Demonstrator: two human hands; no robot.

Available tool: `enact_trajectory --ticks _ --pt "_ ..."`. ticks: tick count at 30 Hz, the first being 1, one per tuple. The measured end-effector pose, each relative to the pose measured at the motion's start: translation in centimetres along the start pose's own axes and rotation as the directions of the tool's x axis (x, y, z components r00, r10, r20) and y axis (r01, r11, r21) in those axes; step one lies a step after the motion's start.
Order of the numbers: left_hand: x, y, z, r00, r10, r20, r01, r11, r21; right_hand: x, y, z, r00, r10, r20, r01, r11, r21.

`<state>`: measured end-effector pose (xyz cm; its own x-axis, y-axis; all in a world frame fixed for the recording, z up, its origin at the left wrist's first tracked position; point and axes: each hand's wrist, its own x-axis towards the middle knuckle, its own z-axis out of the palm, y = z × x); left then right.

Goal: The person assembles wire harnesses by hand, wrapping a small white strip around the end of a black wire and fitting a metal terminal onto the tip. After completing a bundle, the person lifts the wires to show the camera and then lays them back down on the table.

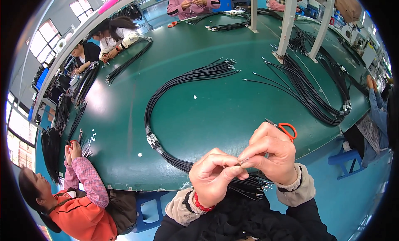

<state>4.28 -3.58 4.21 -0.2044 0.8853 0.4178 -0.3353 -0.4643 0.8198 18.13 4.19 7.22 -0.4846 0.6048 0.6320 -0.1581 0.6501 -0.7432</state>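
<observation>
My left hand (215, 174) and my right hand (270, 154) meet at the table's near edge, fingertips pinched together. Between them is a small, thin metallic piece (244, 161), partly covered by the fingers; its exact kind is too small to make out. Beneath my hands passes a bundle of black cables (150, 104), which curves across the table to the far middle. A band of pale fittings (153, 141) surrounds it part way. Its near ends, with metal tips (262, 186), hang just below my hands. Scissors with orange-red handles (289, 132) lie just beyond my right hand.
More black cable bundles (307, 95) lie on the green table (199, 129) at the right, and others (129, 60) at the far left. White posts (286, 29) stand on the table. Co-workers sit around it; a person in orange (85, 216) is at my left. Blue stools (347, 162) stand beside it.
</observation>
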Motion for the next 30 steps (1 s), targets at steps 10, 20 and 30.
enact_trajectory --ticks 10,20,30 --pt "0.7 0.6 -1.5 0.991 -0.109 0.071 0.11 0.994 -0.008 0.5 0.3 0.5 0.997 0.073 0.038 -0.077 0.989 0.126" --pt "0.7 0.8 -0.9 0.998 0.051 0.035 -0.058 0.967 0.248 0.1 -0.6 0.7 1.0 0.018 -0.022 -0.02 0.995 -0.1" --pt "0.0 1.0 -0.9 0.994 0.097 0.059 -0.111 0.937 0.332 -0.5 -0.7 0.5 0.999 0.016 -0.032 -0.016 1.0 -0.012"
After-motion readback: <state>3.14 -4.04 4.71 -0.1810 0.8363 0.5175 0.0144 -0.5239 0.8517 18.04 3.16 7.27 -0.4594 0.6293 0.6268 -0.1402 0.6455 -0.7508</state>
